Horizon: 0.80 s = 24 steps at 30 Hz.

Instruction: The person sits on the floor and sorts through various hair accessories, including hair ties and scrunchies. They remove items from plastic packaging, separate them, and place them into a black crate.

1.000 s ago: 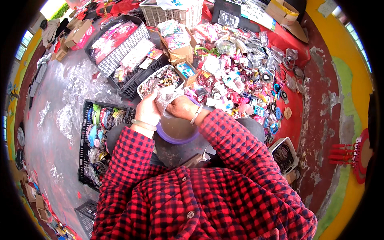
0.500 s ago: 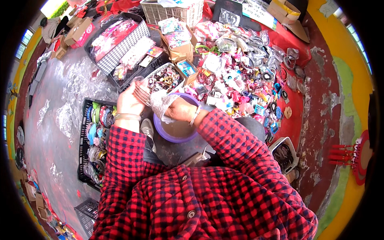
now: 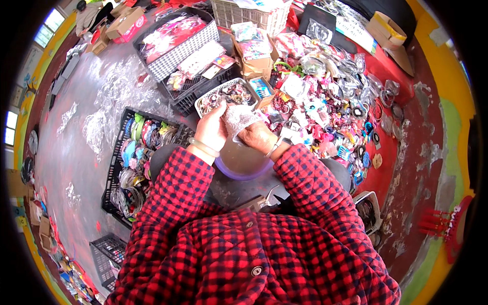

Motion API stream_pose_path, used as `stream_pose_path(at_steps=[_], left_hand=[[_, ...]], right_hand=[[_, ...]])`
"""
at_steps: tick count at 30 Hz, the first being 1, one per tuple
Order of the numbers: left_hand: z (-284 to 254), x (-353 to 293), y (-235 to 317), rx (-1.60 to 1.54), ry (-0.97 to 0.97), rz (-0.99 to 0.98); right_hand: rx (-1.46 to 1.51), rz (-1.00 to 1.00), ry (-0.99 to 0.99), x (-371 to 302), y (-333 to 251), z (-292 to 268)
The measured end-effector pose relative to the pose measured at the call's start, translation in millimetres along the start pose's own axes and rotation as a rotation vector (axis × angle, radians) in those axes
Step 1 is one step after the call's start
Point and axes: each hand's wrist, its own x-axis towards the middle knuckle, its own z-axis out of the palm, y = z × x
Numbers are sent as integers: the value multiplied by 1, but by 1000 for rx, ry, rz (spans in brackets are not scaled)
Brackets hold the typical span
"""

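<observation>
Above a purple basin (image 3: 245,176) of murky water, a crumpled whitish cloth (image 3: 238,120) is bunched between my two hands. My right hand (image 3: 258,137) grips its right side with curled fingers. From the left, my left hand (image 3: 211,129) closes on the cloth's edge, its thumb on top. Whether something small lies inside the cloth is hidden. Just beyond my hands sits a white basket (image 3: 200,105) of small hair accessories.
At right a large pile of colourful hair accessories (image 3: 325,109) covers a red cloth. A black crate (image 3: 108,189) of headbands stands at left. Beyond are stacked dark crates (image 3: 180,61), an open carton (image 3: 260,66) and a small box (image 3: 262,87). Plastic wrap (image 3: 104,109) litters the floor.
My left hand was spread out to the left of the cloth; now it closes on the cloth. The view has shifted, so the surroundings sit farther right in the picture.
</observation>
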Motion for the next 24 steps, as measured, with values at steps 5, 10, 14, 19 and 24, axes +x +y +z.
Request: stream_pose_path(at_steps=[5,10,14,19,24], left_hand=[[-3,5,6,-62,90,32],[-10,7,26,-159,152,85],[-13,0,48,-164,111,72],[-11,0,52,-125,183,133],[9,-7,28,-14,-31,54]], right_hand=[[90,-33,5,4,5,6],[80,81,-121,0,-15,0],[168,141,-139,-3,-15,2],[176,68,-122,-8,-7,7],[-39,-40,-124,-2,-28,-8]])
